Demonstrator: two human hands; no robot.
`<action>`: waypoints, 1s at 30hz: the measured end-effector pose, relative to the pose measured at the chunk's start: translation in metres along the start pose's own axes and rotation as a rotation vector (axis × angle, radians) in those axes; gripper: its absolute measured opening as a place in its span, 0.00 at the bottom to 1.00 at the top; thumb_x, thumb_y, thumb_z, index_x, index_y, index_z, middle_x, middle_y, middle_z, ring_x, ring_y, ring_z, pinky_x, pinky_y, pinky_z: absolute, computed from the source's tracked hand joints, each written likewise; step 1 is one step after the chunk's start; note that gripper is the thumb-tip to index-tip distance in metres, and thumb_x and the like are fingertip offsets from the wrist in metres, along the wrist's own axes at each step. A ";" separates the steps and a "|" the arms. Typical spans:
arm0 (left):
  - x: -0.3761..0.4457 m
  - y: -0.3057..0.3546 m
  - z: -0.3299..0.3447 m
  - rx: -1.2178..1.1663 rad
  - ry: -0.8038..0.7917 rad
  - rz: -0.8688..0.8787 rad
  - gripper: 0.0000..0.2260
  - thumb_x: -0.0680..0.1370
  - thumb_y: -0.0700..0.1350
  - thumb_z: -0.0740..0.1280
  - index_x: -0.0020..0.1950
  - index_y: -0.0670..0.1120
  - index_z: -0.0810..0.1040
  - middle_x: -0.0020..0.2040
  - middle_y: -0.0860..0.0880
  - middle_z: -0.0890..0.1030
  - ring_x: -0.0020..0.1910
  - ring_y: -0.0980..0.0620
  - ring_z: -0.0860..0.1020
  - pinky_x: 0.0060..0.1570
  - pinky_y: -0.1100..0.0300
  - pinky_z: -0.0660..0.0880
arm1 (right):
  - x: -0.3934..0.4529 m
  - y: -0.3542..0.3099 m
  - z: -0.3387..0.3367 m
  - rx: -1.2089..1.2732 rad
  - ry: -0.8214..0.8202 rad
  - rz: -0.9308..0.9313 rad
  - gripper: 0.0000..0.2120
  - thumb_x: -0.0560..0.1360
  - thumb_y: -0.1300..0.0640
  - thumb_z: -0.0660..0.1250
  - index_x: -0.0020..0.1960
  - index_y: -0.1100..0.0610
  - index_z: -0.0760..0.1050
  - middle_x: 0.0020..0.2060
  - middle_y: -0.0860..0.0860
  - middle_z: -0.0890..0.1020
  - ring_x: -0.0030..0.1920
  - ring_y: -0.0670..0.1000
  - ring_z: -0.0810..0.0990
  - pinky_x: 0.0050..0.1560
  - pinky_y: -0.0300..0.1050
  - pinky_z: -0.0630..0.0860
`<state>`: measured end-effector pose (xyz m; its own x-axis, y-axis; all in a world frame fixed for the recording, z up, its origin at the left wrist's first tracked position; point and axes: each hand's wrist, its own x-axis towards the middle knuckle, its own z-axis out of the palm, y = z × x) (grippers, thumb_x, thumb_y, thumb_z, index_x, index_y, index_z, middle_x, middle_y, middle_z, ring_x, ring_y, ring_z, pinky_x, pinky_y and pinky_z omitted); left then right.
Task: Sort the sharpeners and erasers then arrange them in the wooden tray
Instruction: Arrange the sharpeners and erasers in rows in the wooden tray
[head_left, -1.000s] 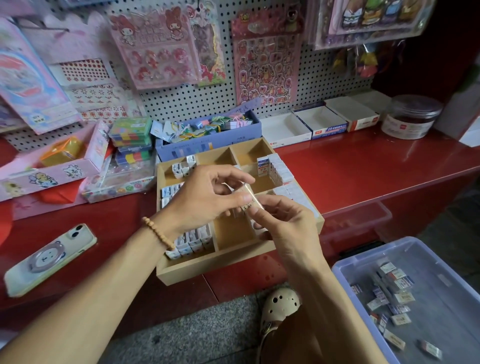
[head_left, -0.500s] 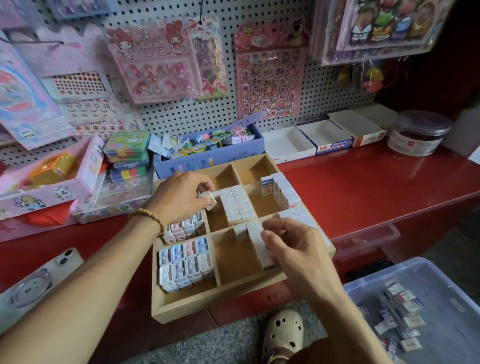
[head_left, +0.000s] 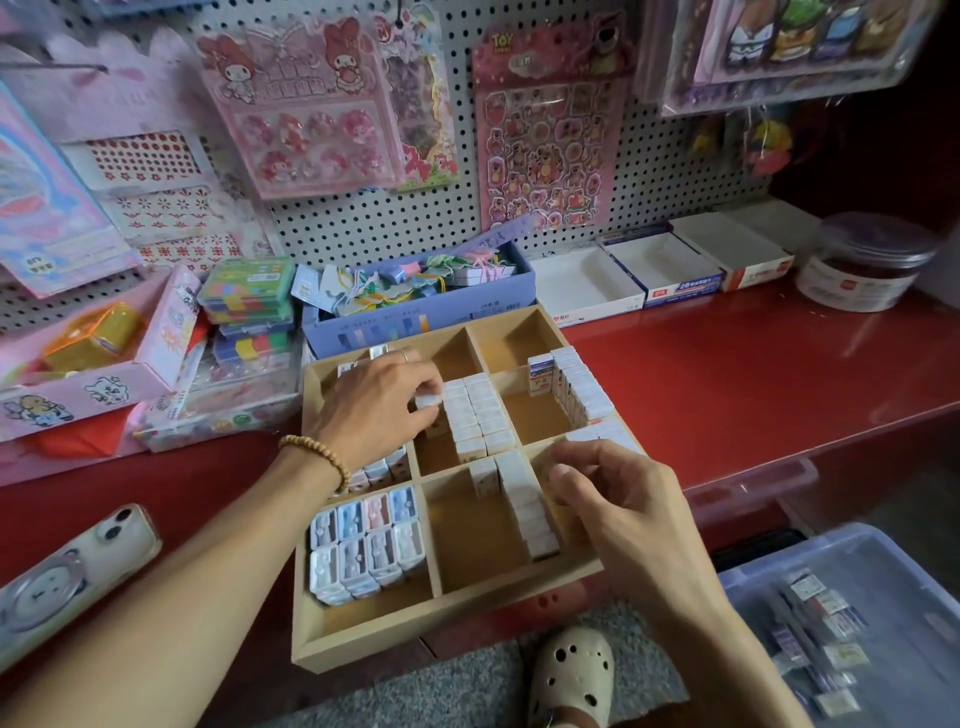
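A wooden tray (head_left: 363, 631) with several compartments sits on the red counter. Pastel sharpeners (head_left: 363, 543) fill its near-left compartment. White wrapped erasers (head_left: 475, 413) stand in rows in the middle compartment, and more erasers (head_left: 576, 387) line the right one. My left hand (head_left: 374, 410) pinches one white eraser (head_left: 428, 401) at the left edge of the middle rows. My right hand (head_left: 618, 499) hovers over the near-right compartment beside a column of erasers (head_left: 524, 499), fingers curled; what it holds is hidden.
A clear plastic bin (head_left: 852, 618) with several loose erasers sits low at the right. A phone (head_left: 67, 571) lies on the counter at the left. A blue box (head_left: 421, 306), white boxes (head_left: 660, 270) and a jar (head_left: 867, 270) line the pegboard wall. A shoe (head_left: 571, 675) shows below.
My hands separated after meeting over the tray. The left one carried an eraser to the middle compartment's rows; the right one dropped to the near-right compartment. The camera moved closer.
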<state>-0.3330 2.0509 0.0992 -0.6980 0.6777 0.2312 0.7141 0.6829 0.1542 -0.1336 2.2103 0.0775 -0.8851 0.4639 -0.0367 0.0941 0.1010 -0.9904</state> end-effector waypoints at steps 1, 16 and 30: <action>0.000 0.001 0.000 0.001 0.002 -0.007 0.03 0.74 0.44 0.70 0.47 0.50 0.80 0.43 0.57 0.73 0.42 0.55 0.72 0.39 0.60 0.66 | 0.000 0.001 0.000 0.007 0.003 0.002 0.05 0.77 0.55 0.68 0.49 0.52 0.83 0.37 0.51 0.84 0.35 0.46 0.78 0.38 0.43 0.75; -0.032 0.057 -0.045 -0.398 0.000 -0.084 0.04 0.74 0.48 0.73 0.47 0.53 0.83 0.42 0.59 0.82 0.41 0.62 0.79 0.42 0.65 0.75 | -0.022 -0.016 -0.029 0.077 0.112 -0.058 0.07 0.78 0.58 0.69 0.46 0.48 0.84 0.39 0.52 0.86 0.44 0.60 0.84 0.51 0.61 0.80; -0.109 0.252 0.012 -0.979 -0.290 0.017 0.03 0.75 0.45 0.73 0.46 0.52 0.84 0.44 0.59 0.84 0.45 0.61 0.81 0.46 0.70 0.73 | -0.113 0.018 -0.150 -0.004 0.496 -0.022 0.11 0.78 0.58 0.68 0.44 0.41 0.79 0.38 0.36 0.84 0.43 0.38 0.82 0.44 0.39 0.78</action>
<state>-0.0779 2.1522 0.1012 -0.5801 0.8143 0.0193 0.3633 0.2375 0.9009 0.0365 2.2916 0.0834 -0.5637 0.8243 0.0524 0.0805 0.1180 -0.9897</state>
